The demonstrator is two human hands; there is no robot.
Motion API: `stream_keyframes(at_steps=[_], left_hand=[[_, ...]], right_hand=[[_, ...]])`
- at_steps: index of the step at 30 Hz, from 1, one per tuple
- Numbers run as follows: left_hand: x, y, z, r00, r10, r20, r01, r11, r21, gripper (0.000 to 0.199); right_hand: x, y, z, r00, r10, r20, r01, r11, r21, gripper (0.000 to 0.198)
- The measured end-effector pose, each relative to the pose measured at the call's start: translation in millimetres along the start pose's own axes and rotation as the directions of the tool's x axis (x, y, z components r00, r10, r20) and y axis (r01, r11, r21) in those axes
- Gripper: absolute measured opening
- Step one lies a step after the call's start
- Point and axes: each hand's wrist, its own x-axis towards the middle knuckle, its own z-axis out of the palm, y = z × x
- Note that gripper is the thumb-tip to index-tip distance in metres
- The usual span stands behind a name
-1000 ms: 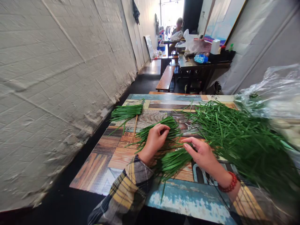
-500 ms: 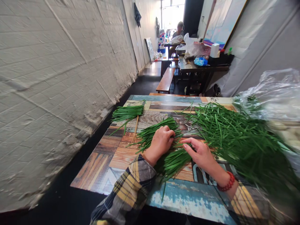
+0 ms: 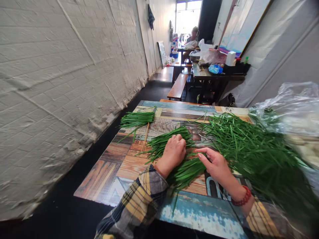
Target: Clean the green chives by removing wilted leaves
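My left hand is curled closed over green chives at the middle of the table, its fingertips hidden beneath it. One bunch of chives fans out to the left behind it, and another bunch lies just in front, between my hands. Right of that front bunch is my right hand, with thumb and forefinger tips brought close together in a pinch by the chive ends. Whatever is between those tips is too small to make out. Further left lies a neat chive bunch with thin wooden sticks beside it.
A large loose heap of chives covers the table's right side, next to a clear plastic bag. A brick-patterned wall runs along the left. Beyond stand a bench, a cluttered table and a seated person.
The view has shifted slightly. Both hands keep nearly the same place and pose among the chives; the left hand has turned a little, its knuckles now more upright.
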Motion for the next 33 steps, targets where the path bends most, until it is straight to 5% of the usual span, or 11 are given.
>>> stream_keyframes(at_steps=[3,6,12,14,33], left_hand=[[3,-4,0,0.989,-0.076,-0.130,0.044,0.972,-0.233,0.012],[6,-8,2,0.974,-0.180,-0.140,0.096,0.880,-0.464,0.012],[7,-5,-2,0.943,-0.287,0.167,0.275,0.392,-0.878,0.007],[6,-2,-6,0.944,-0.262,0.199,0.278,0.311,-0.909,0.011],[2,11,-10,0.950,-0.101,0.295,0.311,0.395,-0.864,0.022]], right_hand=[[0,1,-1,1.000,0.020,-0.002,-0.020,1.000,0.017,0.032],[0,2,-1,1.000,0.024,0.014,-0.024,0.999,0.031,0.033],[0,3,-1,1.000,-0.014,-0.023,0.014,0.999,0.029,0.030],[0,1,-1,0.999,-0.025,-0.036,0.026,0.999,0.024,0.030],[2,-1,-3,0.998,-0.033,-0.044,0.037,0.996,0.079,0.028]])
